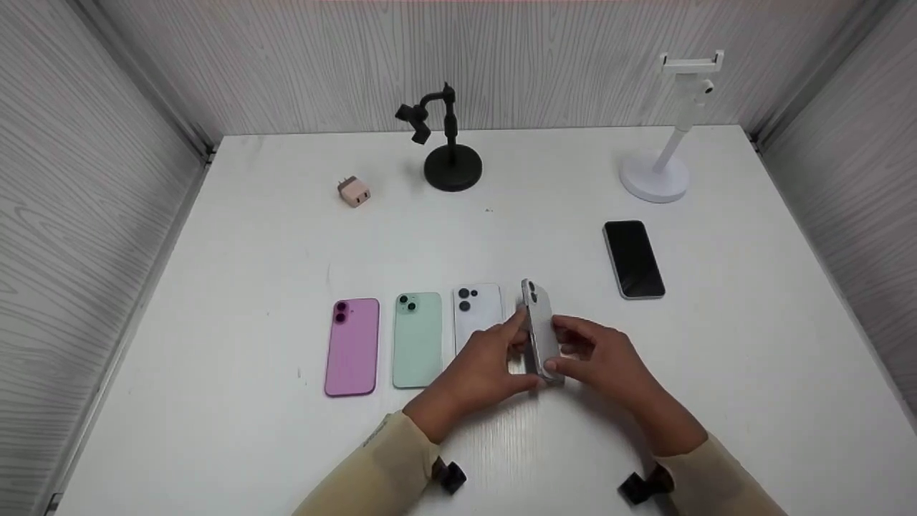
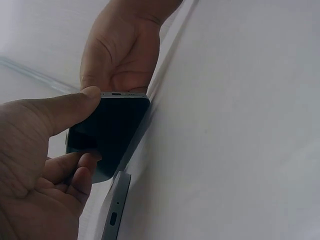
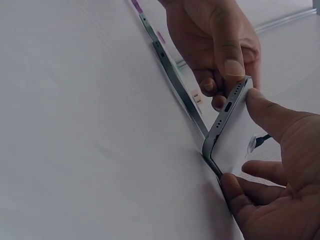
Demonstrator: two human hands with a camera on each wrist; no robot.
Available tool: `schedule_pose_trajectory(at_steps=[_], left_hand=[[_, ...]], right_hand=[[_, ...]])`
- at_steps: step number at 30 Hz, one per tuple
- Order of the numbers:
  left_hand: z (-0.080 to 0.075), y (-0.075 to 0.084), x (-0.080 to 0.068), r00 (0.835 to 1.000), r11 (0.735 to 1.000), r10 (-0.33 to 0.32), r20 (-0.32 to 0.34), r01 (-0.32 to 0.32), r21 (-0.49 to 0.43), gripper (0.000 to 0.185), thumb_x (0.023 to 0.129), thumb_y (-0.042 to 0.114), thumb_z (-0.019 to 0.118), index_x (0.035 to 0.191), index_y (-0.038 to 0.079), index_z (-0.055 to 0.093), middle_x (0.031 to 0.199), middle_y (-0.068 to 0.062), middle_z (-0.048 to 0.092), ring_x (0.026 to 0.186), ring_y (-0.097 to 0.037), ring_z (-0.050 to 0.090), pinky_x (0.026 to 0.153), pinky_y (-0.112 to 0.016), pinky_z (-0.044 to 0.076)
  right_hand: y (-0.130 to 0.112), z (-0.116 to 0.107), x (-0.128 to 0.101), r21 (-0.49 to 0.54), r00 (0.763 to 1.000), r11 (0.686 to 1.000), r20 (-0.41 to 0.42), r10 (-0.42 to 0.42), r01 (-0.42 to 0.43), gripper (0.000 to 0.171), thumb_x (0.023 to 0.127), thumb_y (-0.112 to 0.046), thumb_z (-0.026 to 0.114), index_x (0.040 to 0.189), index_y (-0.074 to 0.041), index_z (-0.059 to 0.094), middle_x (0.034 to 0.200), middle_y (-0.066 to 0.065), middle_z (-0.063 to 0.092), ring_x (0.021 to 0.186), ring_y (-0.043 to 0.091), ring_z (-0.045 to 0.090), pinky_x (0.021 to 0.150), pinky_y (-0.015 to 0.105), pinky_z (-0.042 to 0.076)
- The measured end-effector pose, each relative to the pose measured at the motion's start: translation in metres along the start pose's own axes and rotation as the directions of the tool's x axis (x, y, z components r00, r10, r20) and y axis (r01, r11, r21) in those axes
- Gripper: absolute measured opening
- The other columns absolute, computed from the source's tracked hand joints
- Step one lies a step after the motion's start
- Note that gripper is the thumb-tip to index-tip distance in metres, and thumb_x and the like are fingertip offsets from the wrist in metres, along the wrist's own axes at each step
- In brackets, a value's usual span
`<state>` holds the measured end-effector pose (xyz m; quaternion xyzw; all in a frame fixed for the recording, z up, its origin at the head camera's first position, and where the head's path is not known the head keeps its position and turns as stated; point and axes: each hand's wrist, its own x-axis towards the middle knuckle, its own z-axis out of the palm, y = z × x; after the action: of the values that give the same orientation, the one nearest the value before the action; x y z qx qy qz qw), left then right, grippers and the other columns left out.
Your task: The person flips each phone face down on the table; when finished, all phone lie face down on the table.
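Note:
A white smartphone with a silver frame [image 1: 543,330] stands tilted on its long edge, its back turned to the right. Both hands hold it. My left hand [image 1: 476,373] has its thumb at the phone's lower end and its fingers by the dark screen [image 2: 117,125]. With thumb and fingers, my right hand [image 1: 609,362] grips the phone's back and long edge; the charging port [image 3: 228,106] faces the right wrist camera. Just left lies another white phone [image 1: 478,312], partly hidden by my left hand. Beyond it lie a mint green phone [image 1: 417,344] and a pink phone [image 1: 352,347], backs up.
A phone with a black screen [image 1: 635,259] lies face up at the right. Towards the back stand a black stand [image 1: 453,168] and a white phone stand [image 1: 655,179]. A pink charger plug [image 1: 354,191] sits at the back left. Grey panels enclose the white table [image 1: 215,344].

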<state>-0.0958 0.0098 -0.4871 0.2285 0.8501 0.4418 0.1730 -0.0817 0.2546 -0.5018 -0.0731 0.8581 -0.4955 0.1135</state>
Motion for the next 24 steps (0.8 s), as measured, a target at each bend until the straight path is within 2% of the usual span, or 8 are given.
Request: schedule_pose_trajectory(at_steps=[5,10,12,18,24], left_hand=[[-0.0018,0.0011,-0.0022,1.000,0.999,-0.023,-0.007,0.023,0.024,0.102,0.092,0.023,0.089,0.172,0.006,0.030,0.135,-0.003,0.076,0.125,-0.018,0.065,0.112,-0.040,0.052],[-0.0025,0.0022,-0.0034,0.999,0.998,-0.027,-0.026,0.028,0.053,0.096,0.091,0.020,0.090,0.170,0.007,0.037,0.116,-0.004,0.073,0.103,-0.017,0.062,0.095,-0.033,0.053],[-0.0020,0.0022,-0.0035,0.999,0.997,-0.024,-0.033,0.026,0.073,0.094,0.090,0.020,0.091,0.169,0.007,0.041,0.111,-0.004,0.071,0.098,-0.015,0.059,0.092,-0.031,0.052],[-0.0001,0.0054,-0.0038,0.999,0.986,-0.008,-0.039,0.014,0.166,0.089,0.090,0.023,0.092,0.165,0.005,0.047,0.103,-0.004,0.069,0.093,-0.013,0.056,0.090,-0.032,0.053],[0.0015,0.0078,-0.0041,0.999,0.973,-0.015,-0.040,0.024,0.230,0.086,0.090,0.023,0.092,0.162,0.002,0.050,0.113,-0.007,0.075,0.101,-0.016,0.064,0.095,-0.034,0.057]], right_hand=[[0.0007,0.0010,-0.0013,-0.019,1.000,1.000,-0.010,-0.019,0.018,0.079,0.088,-0.023,0.094,0.155,-0.002,0.059,0.142,0.016,0.070,0.123,0.030,0.072,0.109,0.039,0.057],[-0.0018,0.0010,-0.0034,-0.058,1.000,0.998,-0.031,0.000,-0.002,0.083,0.085,-0.024,0.096,0.156,-0.002,0.057,0.141,0.015,0.070,0.123,0.029,0.073,0.109,0.041,0.057],[-0.0029,0.0006,-0.0041,-0.082,0.999,0.997,-0.039,0.005,-0.008,0.084,0.084,-0.024,0.097,0.156,-0.002,0.057,0.139,0.014,0.071,0.122,0.029,0.073,0.108,0.041,0.058],[-0.0005,-0.0017,-0.0069,-0.151,0.999,0.988,-0.039,-0.025,0.019,0.084,0.083,-0.020,0.098,0.155,-0.001,0.058,0.136,0.014,0.072,0.119,0.029,0.075,0.106,0.044,0.059],[0.0027,-0.0042,-0.0086,-0.173,0.998,0.983,-0.013,-0.057,0.054,0.087,0.081,-0.020,0.099,0.155,-0.001,0.058,0.142,0.014,0.068,0.120,0.028,0.074,0.106,0.044,0.059]])
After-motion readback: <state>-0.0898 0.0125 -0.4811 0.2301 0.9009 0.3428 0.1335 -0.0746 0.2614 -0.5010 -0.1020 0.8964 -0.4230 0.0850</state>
